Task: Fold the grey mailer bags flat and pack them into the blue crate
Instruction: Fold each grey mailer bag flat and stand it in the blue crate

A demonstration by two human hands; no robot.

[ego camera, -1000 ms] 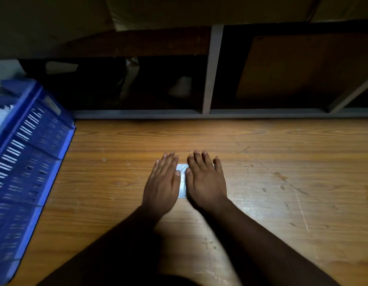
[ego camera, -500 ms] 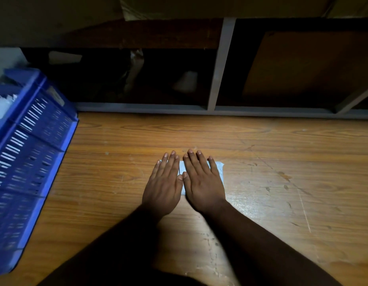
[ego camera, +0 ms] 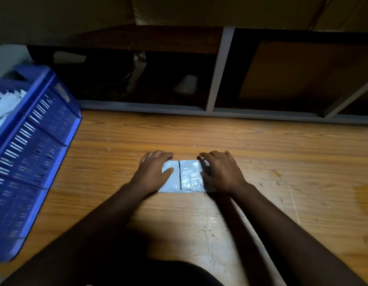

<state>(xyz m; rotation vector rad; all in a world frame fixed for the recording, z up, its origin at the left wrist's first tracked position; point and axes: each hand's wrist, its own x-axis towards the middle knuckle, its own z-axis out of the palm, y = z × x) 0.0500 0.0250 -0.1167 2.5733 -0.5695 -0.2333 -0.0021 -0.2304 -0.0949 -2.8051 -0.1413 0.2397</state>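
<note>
I see the wooden floor filling most of my view, its grain running left to right, scuffed and glossy in front of my knees. Along its far edge runs the grey frame of a low shelf unit, with one upright post dividing dark openings; a brown board leans inside the right-hand opening. Between that frame and my hands lies a wide band of bare boards, and bare boards also stretch to the right of my right arm out to the picture edge.

At the left the blue crate stands with its slotted wall facing me, its near corner running out of view at the bottom left. Pale crumpled bags show over its rim. A strip of floor separates the crate's base from my left forearm.

The grey mailer bag lies flat on the floor in the middle, a folded rectangle with a dark line down it, its near edge straight and parallel to the boards. My left hand rests on its left end, fingers bent over the far edge and thumb lying on top. My right hand covers the right end, fingers curled at the far corner and thumb pressed on the surface.
</note>
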